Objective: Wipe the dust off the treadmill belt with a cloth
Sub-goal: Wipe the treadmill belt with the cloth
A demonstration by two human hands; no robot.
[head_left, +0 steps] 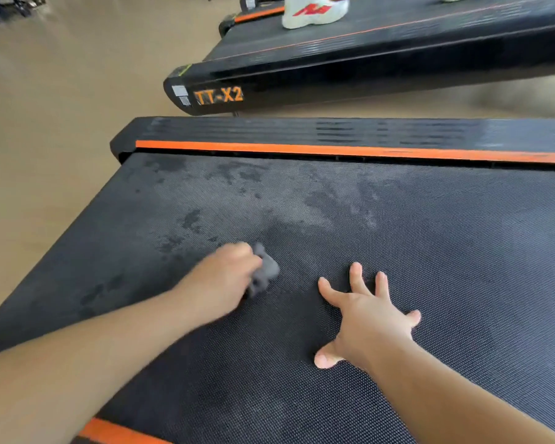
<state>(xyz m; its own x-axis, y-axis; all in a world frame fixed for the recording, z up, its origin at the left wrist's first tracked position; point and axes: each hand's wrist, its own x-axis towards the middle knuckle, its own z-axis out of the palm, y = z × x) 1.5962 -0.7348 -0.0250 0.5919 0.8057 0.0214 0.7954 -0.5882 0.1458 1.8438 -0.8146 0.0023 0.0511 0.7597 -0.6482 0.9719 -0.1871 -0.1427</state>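
I have my left hand (225, 277) closed around a crumpled grey cloth (265, 272), pressed down on the treadmill belt (430, 235) just left of the frame's centre. The hand is blurred, so I judge it is mid-stroke. My right hand (369, 318) lies flat on the belt at lower centre, fingers spread and holding nothing; I read it as a brace that carries my weight while I lean in to scrub. The hands are near each other but apart. Above the cloth, toward the orange stripe (302, 149), the belt shows a pale, dusty haze and darker blotches, so I take that patch as work left to do. Along the top, a white sneaker (314, 9) stands on a second treadmill (334, 68) marked TT-X2.
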